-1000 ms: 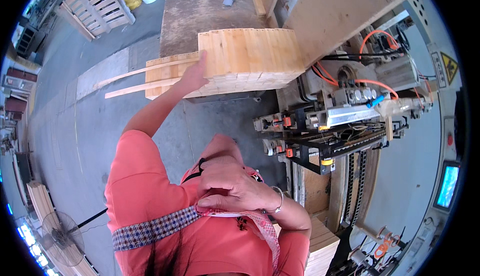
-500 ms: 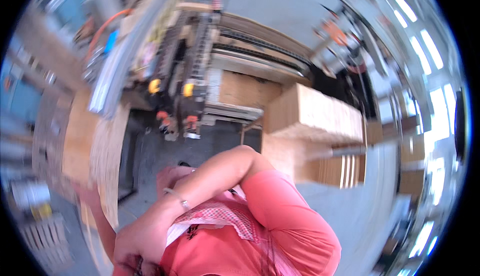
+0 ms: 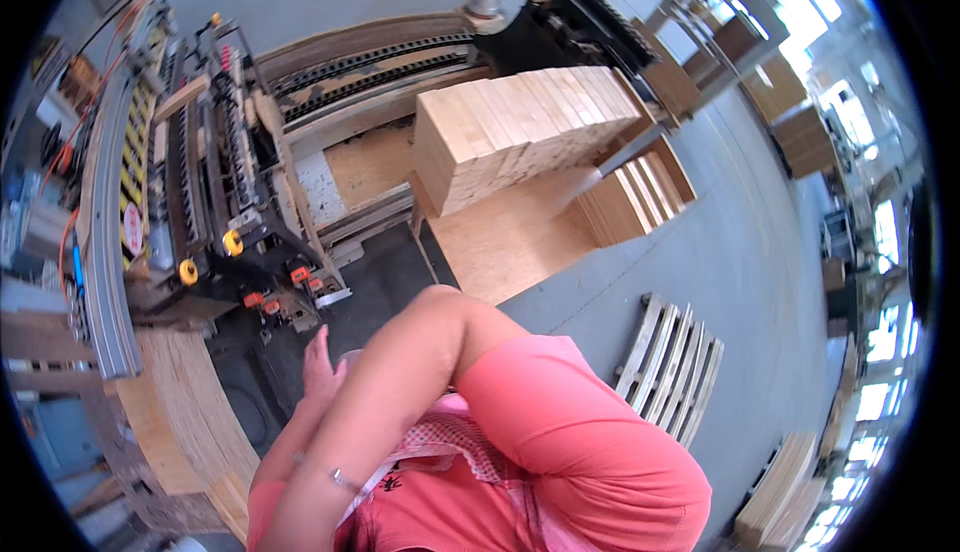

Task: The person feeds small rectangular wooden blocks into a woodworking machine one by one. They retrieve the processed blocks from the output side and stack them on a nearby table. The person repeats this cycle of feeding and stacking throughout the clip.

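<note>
My left hand [image 3: 320,377] is raised in front of me, its fingers stretched out and nothing seen in them. My right forearm partly hides it. Beyond its fingertips stand the near ends of the machine's rails, with orange clamps [image 3: 305,277] and yellow knobs [image 3: 233,243]. My right arm is bent sharply across my chest. Its hand [image 3: 305,527], just past a bracelet [image 3: 345,479], lies at the lower edge with the fingers out of sight. A stack of light wooden boards [image 3: 190,402] is to the left of my left hand.
Ahead to the right, a block of stacked wood strips [image 3: 530,122] sits on a plywood panel [image 3: 510,252]. More boards [image 3: 615,207] stand at its right end. A slatted pallet [image 3: 675,367] lies on the grey floor [image 3: 730,202]. Planks [image 3: 785,487] are piled at the lower right.
My view has swung right, and the machine now appears farther left. My left hand has come away from the board stack toward my front. The right hand has dropped mostly out of view.
</note>
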Tool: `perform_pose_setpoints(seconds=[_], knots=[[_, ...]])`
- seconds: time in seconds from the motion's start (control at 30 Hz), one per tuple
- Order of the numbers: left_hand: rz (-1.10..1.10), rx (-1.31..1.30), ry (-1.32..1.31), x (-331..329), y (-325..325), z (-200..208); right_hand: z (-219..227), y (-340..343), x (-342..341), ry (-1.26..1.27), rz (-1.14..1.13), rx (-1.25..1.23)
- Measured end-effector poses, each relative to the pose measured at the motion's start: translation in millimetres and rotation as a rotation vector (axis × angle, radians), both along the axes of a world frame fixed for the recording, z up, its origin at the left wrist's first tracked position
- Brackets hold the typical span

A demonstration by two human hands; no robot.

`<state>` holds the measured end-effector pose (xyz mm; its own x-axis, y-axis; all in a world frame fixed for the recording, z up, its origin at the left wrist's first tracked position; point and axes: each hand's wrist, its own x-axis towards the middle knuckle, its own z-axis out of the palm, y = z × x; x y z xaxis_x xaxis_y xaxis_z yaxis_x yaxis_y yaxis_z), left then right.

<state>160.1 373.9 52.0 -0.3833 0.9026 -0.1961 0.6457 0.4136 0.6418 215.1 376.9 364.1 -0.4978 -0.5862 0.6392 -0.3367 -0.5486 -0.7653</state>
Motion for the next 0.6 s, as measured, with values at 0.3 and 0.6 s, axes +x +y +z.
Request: perform_pose_setpoints(seconds=[0.3, 0.6], knots=[[-0.638, -0.006, -0.614, 23, 143, -13, -91, 194, 135, -0.73, -0.853, -0.147], [-0.452, -0.281, -0.985, 173, 309, -27, -267, 189, 416, -1.567, -2.034, -0.747]])
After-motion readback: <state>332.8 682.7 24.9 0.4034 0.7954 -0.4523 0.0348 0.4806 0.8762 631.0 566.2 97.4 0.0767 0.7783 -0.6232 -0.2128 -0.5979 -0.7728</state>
